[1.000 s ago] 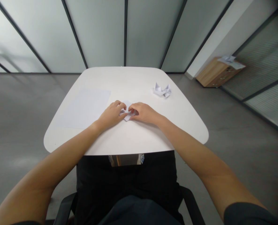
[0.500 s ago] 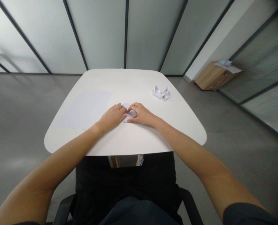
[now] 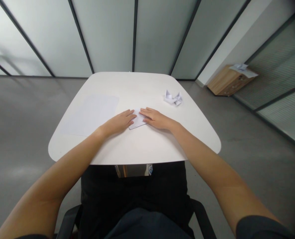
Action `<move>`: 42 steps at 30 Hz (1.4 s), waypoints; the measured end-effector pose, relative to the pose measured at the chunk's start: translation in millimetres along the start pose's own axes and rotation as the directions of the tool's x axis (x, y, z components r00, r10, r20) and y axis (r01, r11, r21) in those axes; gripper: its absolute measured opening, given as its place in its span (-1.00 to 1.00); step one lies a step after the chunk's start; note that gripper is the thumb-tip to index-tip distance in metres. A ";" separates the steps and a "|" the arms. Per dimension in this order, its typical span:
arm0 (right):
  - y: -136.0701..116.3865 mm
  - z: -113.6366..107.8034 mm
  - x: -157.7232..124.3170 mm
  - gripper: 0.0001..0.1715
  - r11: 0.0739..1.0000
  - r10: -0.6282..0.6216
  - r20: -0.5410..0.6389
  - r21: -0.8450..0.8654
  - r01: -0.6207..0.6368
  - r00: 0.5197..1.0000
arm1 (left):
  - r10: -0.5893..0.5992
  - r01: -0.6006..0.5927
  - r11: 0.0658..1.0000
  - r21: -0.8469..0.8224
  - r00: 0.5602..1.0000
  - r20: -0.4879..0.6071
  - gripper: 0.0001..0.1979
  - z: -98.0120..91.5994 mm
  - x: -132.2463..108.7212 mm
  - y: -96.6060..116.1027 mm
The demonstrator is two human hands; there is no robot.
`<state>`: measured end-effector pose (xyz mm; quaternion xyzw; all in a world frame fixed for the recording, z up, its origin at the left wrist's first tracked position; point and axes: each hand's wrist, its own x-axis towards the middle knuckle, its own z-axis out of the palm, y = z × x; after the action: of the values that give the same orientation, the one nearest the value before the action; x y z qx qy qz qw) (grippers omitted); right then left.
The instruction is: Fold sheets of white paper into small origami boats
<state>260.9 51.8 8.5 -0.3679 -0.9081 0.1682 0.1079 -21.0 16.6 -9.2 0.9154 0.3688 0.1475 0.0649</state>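
Observation:
A small folded piece of white paper (image 3: 137, 121) lies flat on the white table (image 3: 139, 146) in front of me. My left hand (image 3: 121, 121) rests on its left side with the fingers stretched out. From the other side my right hand (image 3: 155, 118) lies on the paper's right part, its fingers extended and slightly apart. Both hands cover the paper's side edges, while its middle and near edge show between them.
At the table's left lies a flat white sheet of paper (image 3: 92, 111). Two-peaked folded white paper (image 3: 173, 98) stands toward the right rear. Beyond the table, a wooden cabinet (image 3: 227, 79) with papers on top stands by the wall.
The folded paper was partly raised between my curled fingers and now lies flatter. My hands have spread apart a little, and their fingers have straightened onto it.

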 end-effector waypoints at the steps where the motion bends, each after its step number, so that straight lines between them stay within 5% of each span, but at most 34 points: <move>1: -0.7 1.0 -0.4 -0.37 1.000 -0.001 0.004 -0.013 0.001 1.000 | 0.000 0.000 1.000 -0.010 1.000 0.012 -0.54 0.9 0.1 -2.9; 9: -10.3 4.7 -3.0 -0.29 0.998 0.040 0.009 -0.043 -0.040 0.999 | -0.079 0.087 0.995 -0.050 0.985 0.156 -0.50 -3.9 3.5 -8.4; 17: -25.2 10.4 6.2 -0.23 0.918 0.147 -0.271 0.395 -0.029 0.951 | -0.040 0.012 0.965 -0.262 0.994 -0.101 -0.54 -20.2 7.1 4.0; 22: -42.6 15.1 9.7 -0.22 0.774 0.175 -0.348 0.627 0.090 0.921 | -0.433 0.222 0.784 -0.579 0.865 -0.254 -0.65 -18.5 16.9 15.5; 26: -51.9 11.3 7.3 -0.36 0.788 0.171 -0.431 0.600 0.140 0.886 | -0.542 0.180 0.642 -0.746 0.794 -0.275 -0.66 -17.4 22.4 20.0; 31: -54.1 4.8 3.9 -0.47 0.778 0.170 -0.474 0.603 0.177 0.864 | -0.520 0.090 0.548 -0.831 0.815 -0.255 -0.66 -23.8 20.3 26.7; 36: -59.3 -1.3 4.3 -0.58 0.705 0.271 -0.389 0.703 0.093 0.881 | -0.481 0.087 0.552 -0.829 0.846 -0.231 -0.66 -31.3 16.6 33.7; 42: -58.4 -2.4 4.1 -0.57 0.721 0.279 -0.356 0.691 0.051 0.892 | -0.463 0.123 0.542 -0.832 0.869 -0.173 -0.63 -33.2 15.9 37.1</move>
<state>221.8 15.9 33.5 -0.3865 -0.7080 0.4104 0.4253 3.7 1.2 34.3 0.6644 0.4190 0.4545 0.4201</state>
